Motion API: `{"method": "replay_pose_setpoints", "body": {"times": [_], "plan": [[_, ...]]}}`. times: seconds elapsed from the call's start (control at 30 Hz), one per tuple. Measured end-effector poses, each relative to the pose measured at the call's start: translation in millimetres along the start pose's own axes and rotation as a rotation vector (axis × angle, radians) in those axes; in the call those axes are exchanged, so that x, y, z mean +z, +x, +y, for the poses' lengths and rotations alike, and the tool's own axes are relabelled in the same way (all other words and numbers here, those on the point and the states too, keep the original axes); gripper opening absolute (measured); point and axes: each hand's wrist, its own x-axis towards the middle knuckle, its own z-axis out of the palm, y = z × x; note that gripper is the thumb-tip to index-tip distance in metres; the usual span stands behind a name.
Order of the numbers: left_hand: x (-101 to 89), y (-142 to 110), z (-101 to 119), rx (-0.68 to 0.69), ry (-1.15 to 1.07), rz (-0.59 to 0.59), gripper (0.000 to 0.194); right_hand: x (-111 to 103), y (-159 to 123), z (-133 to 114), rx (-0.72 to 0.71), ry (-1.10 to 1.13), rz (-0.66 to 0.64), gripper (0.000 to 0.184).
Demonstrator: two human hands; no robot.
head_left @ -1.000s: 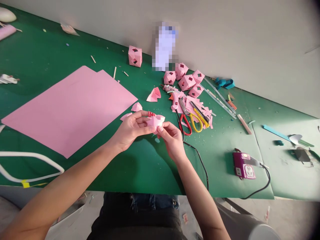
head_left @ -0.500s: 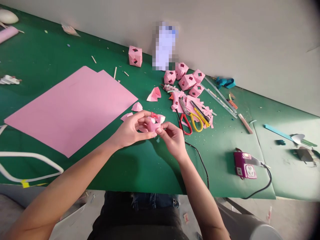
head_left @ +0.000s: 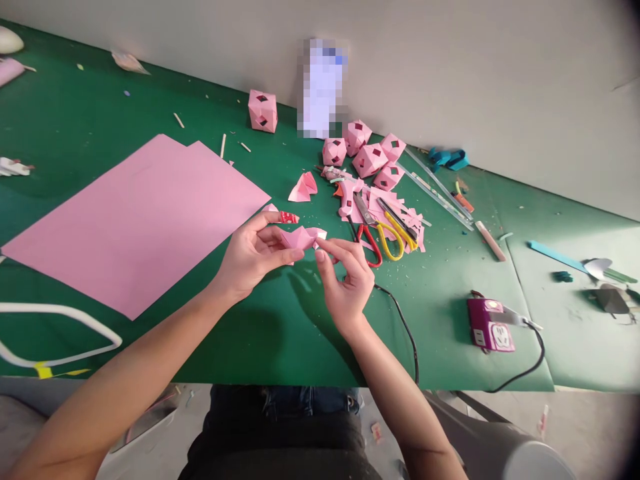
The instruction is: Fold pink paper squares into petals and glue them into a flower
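Note:
My left hand (head_left: 253, 252) pinches a small folded pink paper piece (head_left: 299, 237) between thumb and fingers, just above the green table (head_left: 280, 320). A red patterned band shows on its forefinger tip. My right hand (head_left: 346, 280) is at the piece's right end, its fingertips pinching the paper's white-edged corner. A large pink paper sheet (head_left: 135, 217) lies flat to the left of both hands. A folded pink paper unit (head_left: 303, 189) lies beyond them.
Several finished pink paper cubes (head_left: 367, 157) sit by the wall, one more pink cube (head_left: 263, 111) to their left. Red and yellow scissors (head_left: 383, 237), a pink glue gun and paper scraps lie right of my hands. A purple power socket (head_left: 487, 325) with black cable lies farther right.
Both hands have lifted slightly and opened the folded piece out flatter. My right hand has turned palm up and slid toward the piece's right corner.

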Motion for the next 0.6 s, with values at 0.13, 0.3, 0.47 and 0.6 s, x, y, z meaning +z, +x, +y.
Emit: {"method": "replay_pose_setpoints", "body": {"times": [0.13, 0.3, 0.47, 0.6], "plan": [[0.7, 0, -1, 0.016, 0.004, -0.025, 0.060, 1, 1, -1, 0.060, 0.060, -0.031, 0.016], [-2.2, 0, -1, 0.016, 0.045, -0.050, 0.060, -3, 5, 2, 0.216, 0.268, -0.155, 0.013], [-4.9, -1, -1, -0.020, 0.078, -0.087, 0.064, -7, 11, 4, 0.248, 0.294, -0.193, 0.019], [-7.1, -1, -2, -0.057, 0.090, -0.123, 0.066, -9, 12, 5, 0.298, 0.315, -0.217, 0.024]]}}
